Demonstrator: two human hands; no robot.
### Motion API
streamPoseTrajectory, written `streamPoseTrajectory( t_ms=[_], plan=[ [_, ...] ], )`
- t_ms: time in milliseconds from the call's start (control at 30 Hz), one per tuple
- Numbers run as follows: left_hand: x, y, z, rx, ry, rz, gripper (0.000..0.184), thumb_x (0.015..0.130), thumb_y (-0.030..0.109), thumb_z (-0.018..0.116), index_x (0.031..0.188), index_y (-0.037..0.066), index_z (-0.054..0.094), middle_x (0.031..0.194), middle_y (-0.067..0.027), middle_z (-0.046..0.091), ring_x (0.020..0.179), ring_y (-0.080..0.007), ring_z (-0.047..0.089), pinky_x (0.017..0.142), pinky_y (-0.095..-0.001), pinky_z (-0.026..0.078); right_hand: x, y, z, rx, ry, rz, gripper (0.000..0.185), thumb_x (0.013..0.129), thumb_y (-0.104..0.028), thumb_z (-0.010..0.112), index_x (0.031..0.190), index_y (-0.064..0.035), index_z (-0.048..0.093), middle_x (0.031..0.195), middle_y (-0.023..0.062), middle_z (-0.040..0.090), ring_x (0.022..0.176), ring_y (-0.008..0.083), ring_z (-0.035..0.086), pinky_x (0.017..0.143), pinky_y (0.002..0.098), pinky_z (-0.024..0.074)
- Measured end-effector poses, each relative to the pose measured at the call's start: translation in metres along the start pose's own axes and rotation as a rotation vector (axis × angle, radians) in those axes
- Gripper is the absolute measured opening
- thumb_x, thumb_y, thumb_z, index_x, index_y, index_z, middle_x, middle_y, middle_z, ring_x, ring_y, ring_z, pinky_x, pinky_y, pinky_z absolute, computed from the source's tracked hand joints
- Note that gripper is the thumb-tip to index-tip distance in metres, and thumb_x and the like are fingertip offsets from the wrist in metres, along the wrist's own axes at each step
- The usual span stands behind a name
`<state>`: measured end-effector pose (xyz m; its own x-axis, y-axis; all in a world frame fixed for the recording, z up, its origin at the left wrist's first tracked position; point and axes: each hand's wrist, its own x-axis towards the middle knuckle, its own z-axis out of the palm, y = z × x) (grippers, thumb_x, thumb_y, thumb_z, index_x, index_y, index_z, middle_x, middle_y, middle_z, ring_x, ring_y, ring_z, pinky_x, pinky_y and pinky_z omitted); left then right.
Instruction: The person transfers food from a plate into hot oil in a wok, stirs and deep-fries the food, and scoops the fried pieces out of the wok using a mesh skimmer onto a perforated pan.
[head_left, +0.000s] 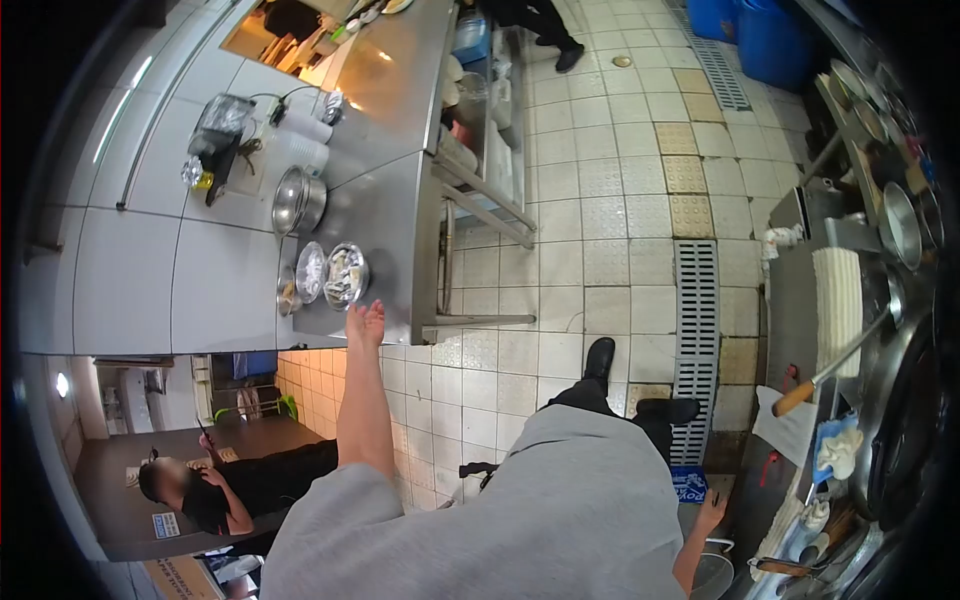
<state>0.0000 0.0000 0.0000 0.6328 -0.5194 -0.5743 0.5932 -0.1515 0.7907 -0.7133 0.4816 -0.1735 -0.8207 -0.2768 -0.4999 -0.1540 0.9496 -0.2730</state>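
Observation:
My left hand (367,323) reaches out to the steel counter's end, its fingers stretched toward a metal bowl (346,276) of pale and dark food pieces. The fingertips are right by the bowl's rim; whether they touch it I cannot tell. Beside that bowl are another metal bowl (311,272) with whitish contents and a smaller bowl (289,290) holding brownish bits. My right hand (712,508) hangs low at my right side, close to the stove, fingers curled. A small dark thing shows at its fingers, too small to name.
Stacked steel bowls (300,200) stand farther along the counter (385,180). On my right is a cooking range with a large wok (900,420) and a wooden-handled ladle (835,365). A floor drain grate (697,330) runs near my feet. A person in black (270,485) is at the left; another person's legs (540,25) are ahead.

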Motion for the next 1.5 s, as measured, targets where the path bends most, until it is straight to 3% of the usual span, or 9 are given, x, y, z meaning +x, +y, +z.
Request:
streamPoseTrajectory(
  t_ms=[200, 433, 667, 733, 767, 900, 1167, 1233, 1500],
  plan=[
    [0.045, 0.035, 0.000, -0.204, 0.047, 0.012, 0.034, 0.090, 0.025, 0.052, 0.111, 0.005, 0.034, 0.092, -0.0214, 0.056, 0.070, -0.0287, 0.061, 0.061, -0.0339, 0.056, -0.052, 0.013, 0.044, 0.059, -0.107, -0.009, 0.060, 0.080, -0.038, 0.063, 0.118, 0.0073, 0.051, 0.117, 0.0231, 0.055, 0.108, 0.0362, 0.052, 0.094, 0.0378, 0.0377],
    [0.055, 0.035, -0.008, -0.196, -0.108, 0.119, 0.005, 0.083, 0.003, 0.051, 0.085, -0.001, 0.053, 0.078, -0.0095, 0.057, 0.064, -0.0182, 0.059, 0.057, -0.0272, 0.055, -0.093, 0.019, 0.061, 0.190, -0.055, 0.139, 0.055, 0.080, -0.034, 0.063, 0.115, 0.0068, 0.054, 0.116, 0.0234, 0.056, 0.106, 0.0351, 0.053, 0.092, 0.0382, 0.0389],
    [-0.059, -0.035, 0.055, 0.322, -0.384, 0.364, 0.007, 0.078, 0.004, 0.058, 0.082, 0.004, 0.053, 0.074, -0.0052, 0.052, 0.068, -0.0137, 0.054, 0.056, -0.0263, 0.049, -0.103, 0.060, 0.072, 0.397, -0.156, 0.267, 0.048, 0.080, -0.032, 0.063, 0.108, 0.0061, 0.058, 0.108, 0.0194, 0.060, 0.096, 0.0287, 0.057, 0.083, 0.0357, 0.0442],
    [-0.083, -0.059, 0.105, 0.349, -0.563, 0.246, 0.005, 0.079, 0.004, 0.058, 0.080, 0.004, 0.053, 0.075, -0.0032, 0.049, 0.070, -0.0133, 0.052, 0.056, -0.0251, 0.046, -0.123, 0.018, 0.060, 0.848, -0.019, 0.496, 0.041, 0.079, -0.035, 0.064, 0.107, -0.0047, 0.061, 0.074, 0.0044, 0.054, 0.062, 0.0202, 0.052, 0.059, 0.0360, 0.0472],
    [-0.113, -0.075, 0.135, 0.562, -0.738, 0.460, 0.007, 0.081, 0.004, 0.057, 0.079, 0.006, 0.050, 0.077, -0.0040, 0.052, 0.070, -0.0129, 0.052, 0.054, -0.0248, 0.044, -0.111, 0.055, 0.095, 0.929, -0.017, 0.437, 0.046, 0.079, -0.037, 0.063, 0.113, -0.0053, 0.057, 0.073, 0.0038, 0.051, 0.063, 0.0190, 0.051, 0.054, 0.0343, 0.0476],
    [-0.250, -0.161, 0.223, 0.481, -1.140, -0.072, 0.004, 0.082, 0.003, 0.055, 0.084, 0.005, 0.051, 0.078, -0.0036, 0.055, 0.068, -0.0119, 0.052, 0.054, -0.0251, 0.042, -0.128, 0.059, 0.025, 1.038, 0.274, 0.707, 0.041, 0.079, -0.034, 0.064, 0.109, -0.0060, 0.059, 0.077, 0.0050, 0.053, 0.066, 0.0160, 0.052, 0.053, 0.0337, 0.0498],
    [-0.559, -0.276, 0.338, 0.695, -1.884, -0.284, 0.014, 0.083, 0.006, 0.055, 0.095, -0.002, 0.057, 0.087, -0.0091, 0.061, 0.070, -0.0131, 0.056, 0.057, -0.0266, 0.045, -0.159, 0.084, 0.064, 1.082, 0.507, 0.679, 0.039, 0.080, -0.032, 0.063, 0.103, -0.0001, 0.060, 0.076, 0.0054, 0.058, 0.064, 0.0112, 0.053, 0.053, 0.0277, 0.0465],
    [-0.625, -0.308, 0.353, 0.754, -2.021, -0.270, 0.011, 0.083, 0.005, 0.056, 0.091, -0.002, 0.058, 0.086, -0.0092, 0.061, 0.068, -0.0141, 0.057, 0.059, -0.0278, 0.048, -0.171, 0.092, 0.083, 0.957, 0.415, 0.715, 0.046, 0.079, -0.035, 0.063, 0.101, 0.0056, 0.060, 0.092, 0.0192, 0.064, 0.087, 0.0267, 0.061, 0.081, 0.0338, 0.0455],
    [-0.816, -0.440, 0.365, 0.861, -2.317, -0.089, 0.016, 0.082, 0.005, 0.059, 0.068, 0.001, 0.053, 0.071, -0.0081, 0.059, 0.059, -0.0130, 0.059, 0.052, -0.0251, 0.052, -0.231, 0.084, 0.081, 0.929, 0.466, 0.895, 0.049, 0.078, -0.034, 0.064, 0.102, 0.0078, 0.060, 0.099, 0.0256, 0.062, 0.096, 0.0337, 0.059, 0.085, 0.0375, 0.0443]
  ],
)
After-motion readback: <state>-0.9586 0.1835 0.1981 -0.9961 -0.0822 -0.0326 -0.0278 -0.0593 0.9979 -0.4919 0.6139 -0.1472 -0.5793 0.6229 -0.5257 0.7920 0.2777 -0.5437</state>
